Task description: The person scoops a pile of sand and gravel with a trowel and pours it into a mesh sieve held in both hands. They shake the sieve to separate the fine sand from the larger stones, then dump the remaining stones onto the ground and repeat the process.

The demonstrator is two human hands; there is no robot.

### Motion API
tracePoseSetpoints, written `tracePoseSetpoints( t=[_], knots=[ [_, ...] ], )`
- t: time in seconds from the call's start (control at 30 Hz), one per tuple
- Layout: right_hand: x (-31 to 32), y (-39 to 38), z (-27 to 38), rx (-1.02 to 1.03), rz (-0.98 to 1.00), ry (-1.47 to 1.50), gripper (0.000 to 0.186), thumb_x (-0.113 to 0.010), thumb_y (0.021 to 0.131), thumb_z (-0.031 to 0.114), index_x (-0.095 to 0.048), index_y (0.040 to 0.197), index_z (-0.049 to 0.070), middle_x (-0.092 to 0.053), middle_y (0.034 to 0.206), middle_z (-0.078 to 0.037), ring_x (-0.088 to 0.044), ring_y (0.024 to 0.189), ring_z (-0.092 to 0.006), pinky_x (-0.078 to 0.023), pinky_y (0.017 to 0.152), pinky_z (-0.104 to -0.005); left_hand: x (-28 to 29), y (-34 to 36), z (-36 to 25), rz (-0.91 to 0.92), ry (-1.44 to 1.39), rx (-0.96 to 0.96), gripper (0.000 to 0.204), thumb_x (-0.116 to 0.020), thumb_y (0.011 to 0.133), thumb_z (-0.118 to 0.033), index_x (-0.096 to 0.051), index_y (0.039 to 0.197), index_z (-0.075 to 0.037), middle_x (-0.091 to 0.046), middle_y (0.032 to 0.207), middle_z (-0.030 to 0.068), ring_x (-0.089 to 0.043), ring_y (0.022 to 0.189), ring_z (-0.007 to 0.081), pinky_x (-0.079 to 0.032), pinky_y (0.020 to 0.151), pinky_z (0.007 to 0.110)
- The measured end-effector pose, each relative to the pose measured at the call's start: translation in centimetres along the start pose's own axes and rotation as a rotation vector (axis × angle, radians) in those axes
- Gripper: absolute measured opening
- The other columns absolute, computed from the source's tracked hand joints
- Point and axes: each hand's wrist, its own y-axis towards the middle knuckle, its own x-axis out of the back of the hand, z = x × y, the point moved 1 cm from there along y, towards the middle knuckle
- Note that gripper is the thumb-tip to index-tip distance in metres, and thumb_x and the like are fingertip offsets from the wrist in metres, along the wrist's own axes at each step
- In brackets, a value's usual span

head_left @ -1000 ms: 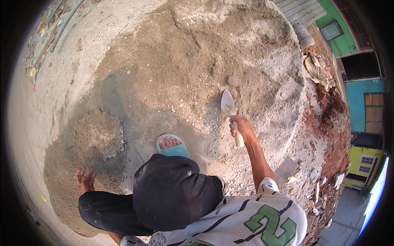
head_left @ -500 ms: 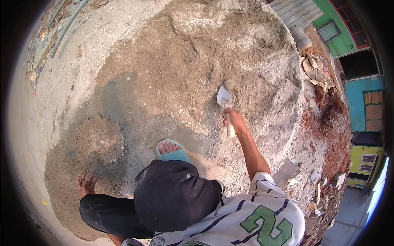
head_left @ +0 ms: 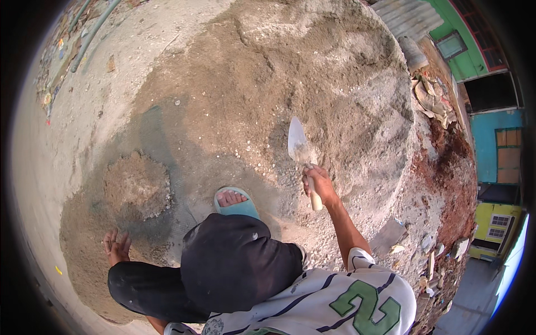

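Observation:
My right hand [head_left: 318, 183] is wrapped round the pale handle of a trowel [head_left: 298, 140]. Its pointed metal blade faces away from me, bare but for some sandy smears, over the near slope of a big brown sand heap [head_left: 262, 78]. Fingers apart and holding nothing, my left hand [head_left: 116, 245] rests beyond my dark-trousered knee. Just past those fingers lies a small round mound of sand [head_left: 137, 185], partly in shadow.
My foot in a light blue sandal [head_left: 239, 205] stands at the edge of the sand. Rubble and reddish soil [head_left: 446, 190] lie to the right, with crumpled sacking [head_left: 432, 103] and painted walls beyond. Grey pipes [head_left: 92, 39] lie far left.
My right hand has drawn the trowel back toward me. The lump of sand seen at its tip before is no longer there. My left hand has barely moved.

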Motion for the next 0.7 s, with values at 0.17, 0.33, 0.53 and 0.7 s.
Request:
tracePoseSetpoints(
  t=[0.17,0.33,0.53,0.7],
  knots=[
    [-3.5,-1.1,-4.2,-0.146,0.351,-0.254,0.019,-0.056,0.092,0.023,-0.054,0.093,0.004,-0.052,0.067,-0.003,-0.051,0.051,-0.0115,-0.042,0.043,-0.0262,0.3,0.7,0.3,0.026,0.01,-0.016,0.064,-0.056,0.088,-0.01,-0.028,0.145,-0.009,-0.036,0.148,0.0177,-0.048,0.125,0.0462,-0.046,0.098,0.056],
    [-8.3,3.8,-3.7,-0.156,0.509,-0.305,0.021,-0.053,0.094,0.023,-0.054,0.086,0.003,-0.051,0.067,-0.001,-0.049,0.049,-0.0103,-0.043,0.045,-0.0272,2.1,1.0,0.3,0.05,-0.014,-0.022,0.064,-0.057,0.087,-0.01,-0.029,0.145,-0.011,-0.037,0.147,0.0182,-0.049,0.125,0.0465,-0.047,0.098,0.056],
    [-4.0,10.1,-1.0,0.03,0.103,-0.355,0.026,-0.054,0.093,0.025,-0.053,0.091,-0.001,-0.051,0.063,-0.004,-0.049,0.046,-0.0124,-0.042,0.041,-0.0297,-1.8,-0.9,-0.4,-0.015,-0.021,-0.004,0.069,-0.048,0.083,0.0,-0.023,0.147,-0.005,-0.036,0.147,0.0203,-0.049,0.124,0.0464,-0.049,0.096,0.053],
    [-6.6,10.0,-1.1,0.138,0.041,-0.409,0.023,-0.053,0.095,0.024,-0.051,0.088,0.002,-0.05,0.058,-0.003,-0.049,0.045,-0.0121,-0.042,0.041,-0.0289,-3.0,-2.7,-1.1,-0.047,0.0,-0.003,0.07,-0.046,0.082,0.002,-0.021,0.147,-0.003,-0.037,0.146,0.02,-0.05,0.123,0.0462,-0.051,0.094,0.052]
  ],
)
